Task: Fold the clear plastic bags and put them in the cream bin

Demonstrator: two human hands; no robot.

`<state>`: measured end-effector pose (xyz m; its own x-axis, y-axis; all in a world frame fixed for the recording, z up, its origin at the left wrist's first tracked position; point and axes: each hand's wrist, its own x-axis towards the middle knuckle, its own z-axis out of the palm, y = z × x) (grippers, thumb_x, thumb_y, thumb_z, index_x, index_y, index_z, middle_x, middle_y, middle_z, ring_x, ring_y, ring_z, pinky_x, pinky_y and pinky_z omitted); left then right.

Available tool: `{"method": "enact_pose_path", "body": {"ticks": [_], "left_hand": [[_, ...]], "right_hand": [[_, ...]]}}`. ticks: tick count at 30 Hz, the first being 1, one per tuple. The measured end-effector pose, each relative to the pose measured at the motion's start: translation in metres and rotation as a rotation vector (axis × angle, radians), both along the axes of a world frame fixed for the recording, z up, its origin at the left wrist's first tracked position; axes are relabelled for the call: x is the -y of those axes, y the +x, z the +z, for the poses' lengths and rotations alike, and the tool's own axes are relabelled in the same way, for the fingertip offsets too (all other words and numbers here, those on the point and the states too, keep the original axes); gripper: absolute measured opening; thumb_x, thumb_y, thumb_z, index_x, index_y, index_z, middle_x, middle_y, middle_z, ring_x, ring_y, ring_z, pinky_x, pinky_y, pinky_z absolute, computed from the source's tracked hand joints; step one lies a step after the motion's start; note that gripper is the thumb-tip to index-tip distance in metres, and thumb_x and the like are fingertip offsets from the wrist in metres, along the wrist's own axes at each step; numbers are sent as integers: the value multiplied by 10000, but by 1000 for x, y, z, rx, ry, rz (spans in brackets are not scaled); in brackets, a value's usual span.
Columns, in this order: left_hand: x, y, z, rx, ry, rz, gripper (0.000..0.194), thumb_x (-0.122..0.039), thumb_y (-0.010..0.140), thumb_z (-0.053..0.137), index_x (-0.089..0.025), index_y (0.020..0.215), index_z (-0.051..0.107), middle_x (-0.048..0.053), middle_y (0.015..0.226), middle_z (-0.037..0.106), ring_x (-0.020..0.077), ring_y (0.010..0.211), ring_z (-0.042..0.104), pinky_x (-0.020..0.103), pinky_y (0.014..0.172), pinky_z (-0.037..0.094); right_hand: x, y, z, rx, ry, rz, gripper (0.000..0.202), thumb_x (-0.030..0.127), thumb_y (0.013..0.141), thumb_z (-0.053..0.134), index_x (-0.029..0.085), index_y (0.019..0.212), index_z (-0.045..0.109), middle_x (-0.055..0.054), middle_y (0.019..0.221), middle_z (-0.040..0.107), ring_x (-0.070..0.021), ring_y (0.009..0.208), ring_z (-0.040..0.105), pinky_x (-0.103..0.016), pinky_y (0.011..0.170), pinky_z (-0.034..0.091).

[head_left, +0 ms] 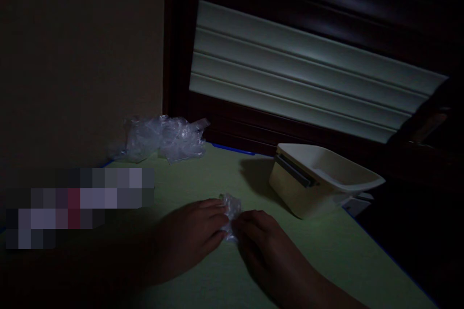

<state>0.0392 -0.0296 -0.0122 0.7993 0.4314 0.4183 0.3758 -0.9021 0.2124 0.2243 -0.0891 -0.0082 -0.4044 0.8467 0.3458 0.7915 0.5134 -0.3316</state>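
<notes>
Tabletop point(326, 256), pale green with blue edging, spreads under dim light. Near its right edge, toward the far side, stands a cream plastic bin point(299, 195) with a dark grey strip along one side. Crumpled clear plastic point(166, 137) lies heaped at the far left corner. The right hand point(270, 246) and left hand point(197, 236) meet in the middle, well in from the edges, over a small crumpled piece of clear plastic film point(231, 207). It lies just ahead of and between the fingertips, its long axis running roughly from near edge to far, across the gap. Neither hand is clearly nearer: both touch it, left fingers together, right ones curled. Whether either pinches or merely presses, I cannot tell.
</notes>
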Motion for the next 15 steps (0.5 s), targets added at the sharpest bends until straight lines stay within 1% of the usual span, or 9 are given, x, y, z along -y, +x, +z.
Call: {"method": "enact_pose_path", "body": {"ticks": [3, 6, 9, 12, 15], "left_hand": [[-2, -3, -2, 24, -62, -32, 238, -199, 894, 447, -178, 1104, 556, 59, 1150, 591, 173, 1107, 492, 323, 983, 359], [-2, -6, -4, 31, -108, -15, 298, -224, 854, 512, -194, 1151, 527, 60, 1211, 553, 187, 1152, 458, 344, 994, 348], [-1, -6, -3, 51, -143, 8, 376, -223, 805, 572, -183, 1174, 506, 67, 1216, 549, 199, 1150, 459, 345, 985, 358], [0, -5, -2, 61, -161, -2, 364, -208, 803, 563, -193, 1163, 512, 57, 1208, 554, 195, 1139, 467, 338, 979, 360], [1, -5, 0, 88, -171, -14, 351, -183, 784, 562, -194, 1134, 530, 51, 1167, 578, 194, 1117, 483, 331, 971, 364]], "right_hand": [[1, 1, 3, 9, -28, 2, 258, 63, 784, 466, 163, 977, 605, -102, 957, 589, -217, 887, 526, -387, 788, 439], [2, 3, 5, -24, -45, 19, 279, 60, 710, 483, 160, 946, 594, -96, 940, 568, -223, 890, 516, -392, 790, 436], [3, 5, 5, -71, -29, 58, 397, 51, 645, 485, 151, 1023, 549, -110, 1028, 538, -234, 966, 491, -394, 835, 422], [2, 7, 4, -74, 8, 76, 411, 75, 688, 501, 160, 1091, 509, -113, 1092, 531, -234, 1016, 472, -393, 874, 398], [0, 7, 3, -58, 8, 68, 287, 113, 758, 504, 173, 1037, 537, -93, 1017, 575, -219, 952, 500, -377, 832, 406]]}}
